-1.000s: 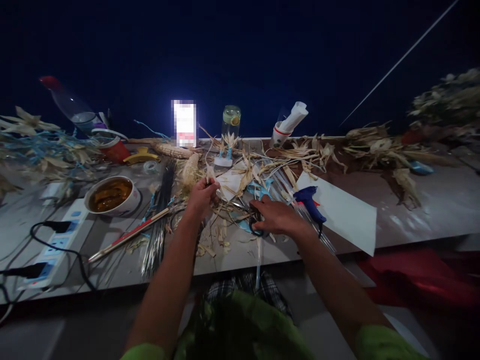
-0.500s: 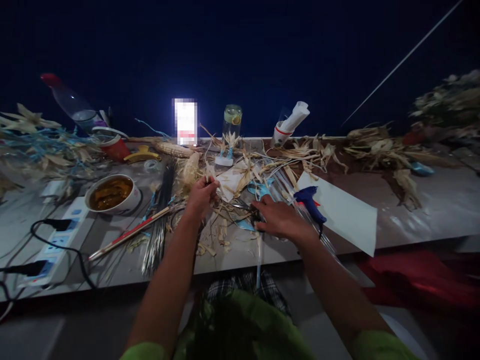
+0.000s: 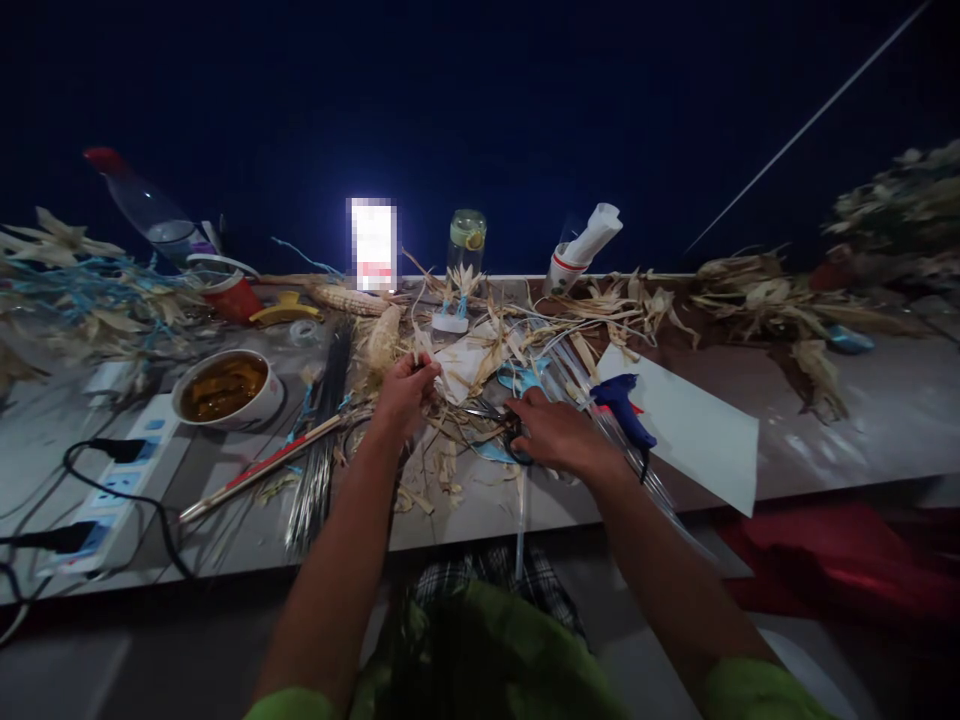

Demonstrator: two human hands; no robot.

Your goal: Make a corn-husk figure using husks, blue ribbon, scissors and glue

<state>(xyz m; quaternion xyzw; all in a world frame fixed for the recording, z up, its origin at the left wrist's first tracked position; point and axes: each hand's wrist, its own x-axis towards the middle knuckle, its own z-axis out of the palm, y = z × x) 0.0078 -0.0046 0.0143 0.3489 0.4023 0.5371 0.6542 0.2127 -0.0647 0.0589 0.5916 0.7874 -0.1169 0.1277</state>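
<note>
My left hand (image 3: pixel 405 396) is closed in a pinch on a pale strip of corn husk (image 3: pixel 422 343), which points up from the fingertips. To its right, my right hand (image 3: pixel 553 428) has its fingers at the dark handles of a pair of scissors (image 3: pixel 489 411) and grips them. The blades point left toward my left hand, low over the table. Husk scraps (image 3: pixel 444 465) lie between and below the hands. A small husk flower piece on a white base (image 3: pixel 450 323) stands behind them. How the fingers sit in the handle loops is partly hidden.
A blue glue gun (image 3: pixel 626 408) lies on a white sheet (image 3: pixel 697 445) at right. Left are a bundle of wires (image 3: pixel 309 500), a bowl of brown liquid (image 3: pixel 259 405) and a power strip (image 3: pixel 139 480) with cords. A bottle (image 3: pixel 467 238) and a lit phone (image 3: pixel 373 240) stand behind.
The fingers of my right hand have closed in on the scissors' handles, and the scissors show more clearly. My left hand stays nearly still with the husk strip.
</note>
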